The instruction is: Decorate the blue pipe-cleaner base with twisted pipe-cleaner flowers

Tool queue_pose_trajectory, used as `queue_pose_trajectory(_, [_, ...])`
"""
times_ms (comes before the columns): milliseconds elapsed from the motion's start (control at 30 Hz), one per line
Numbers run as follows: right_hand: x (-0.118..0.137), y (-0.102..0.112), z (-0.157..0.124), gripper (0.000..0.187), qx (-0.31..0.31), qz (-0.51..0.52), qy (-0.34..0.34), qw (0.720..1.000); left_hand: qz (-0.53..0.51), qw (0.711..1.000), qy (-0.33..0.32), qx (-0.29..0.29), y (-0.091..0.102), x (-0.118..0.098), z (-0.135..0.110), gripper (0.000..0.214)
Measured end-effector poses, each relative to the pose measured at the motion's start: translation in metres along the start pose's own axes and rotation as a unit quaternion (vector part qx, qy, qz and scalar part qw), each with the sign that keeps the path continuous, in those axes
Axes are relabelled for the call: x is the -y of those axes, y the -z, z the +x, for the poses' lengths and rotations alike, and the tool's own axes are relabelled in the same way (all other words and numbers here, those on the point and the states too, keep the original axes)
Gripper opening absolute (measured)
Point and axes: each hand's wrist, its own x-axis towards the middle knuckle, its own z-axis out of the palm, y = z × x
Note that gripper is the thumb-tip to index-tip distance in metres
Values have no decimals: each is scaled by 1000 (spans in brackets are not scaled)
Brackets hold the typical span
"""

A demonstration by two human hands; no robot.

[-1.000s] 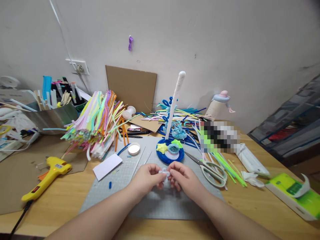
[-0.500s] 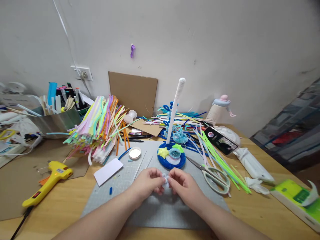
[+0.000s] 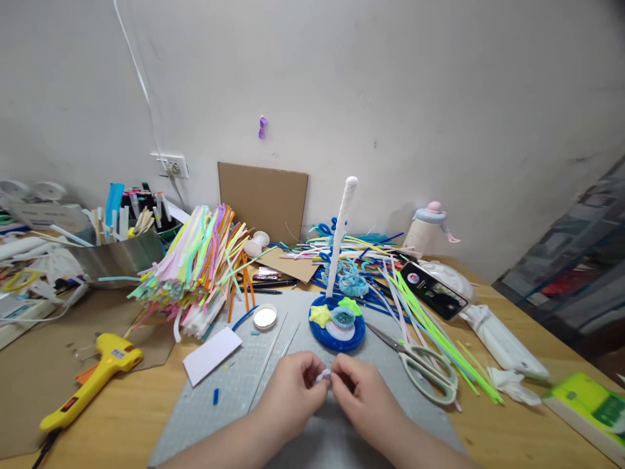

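Note:
Between the fingertips of both hands is a small pale, whitish-blue fuzzy piece (image 3: 323, 375), mostly covered by fingers; it looks like bent pipe cleaner. My left hand (image 3: 299, 385) pinches it from the left, and my right hand (image 3: 359, 388) pinches it from the right. Just beyond them stands a round blue fuzzy base (image 3: 322, 337) with a white upright post (image 3: 340, 238). On the base sit a yellow star (image 3: 321, 316), a green star (image 3: 349, 305) and a light-blue ring (image 3: 343, 317). Scissors (image 3: 424, 368) lie open to the right of my right hand.
A grey cutting mat (image 3: 234, 391) lies under my hands. Left are a yellow glue gun (image 3: 92, 378), a white card (image 3: 213, 355), a round tin (image 3: 264, 317) and a pipe cleaner bundle (image 3: 195, 260). Right are green pipe cleaners (image 3: 439, 332), a phone (image 3: 434, 290) and a bottle (image 3: 424, 228).
The view has tilted up slightly, so things sit lower in the picture. Both hands still pinch the pale piece, with fingers now closed more tightly around it.

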Motion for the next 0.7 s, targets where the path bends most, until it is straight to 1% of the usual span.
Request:
queue_pose_trajectory(67, [-1,-4,0,21,-11,18,-22,1000,13,1000,0,-23,-2,-3,-1,9])
queue_pose_trajectory(133, [-1,-4,1,22,-11,45,-27,999,-6,999,10,-31,-3,-3,1,9])
queue_pose_trajectory(167, [-1,-2,1,22,-7,66,-24,998,-37,999,19,-27,-3,-2,3,10])
queue_pose_trajectory(233, [0,1,1,25,0,113,-19,993,-131,991,37,-11,-1,0,8,16])
queue_pose_trajectory(333, [0,5,1,27,3,145,-17,989,-257,964,66,9,4,3,14,30])
queue_pose_trajectory(467, [0,3,2,22,16,144,-11,989,-340,932,118,41,8,-1,12,36])
queue_pose_trajectory(567, [-2,0,3,25,20,157,-18,987,-351,924,138,65,8,-5,8,35])
queue_pose_trajectory(700, [-2,1,3,24,16,141,-18,990,-306,941,130,67,7,-6,7,35])
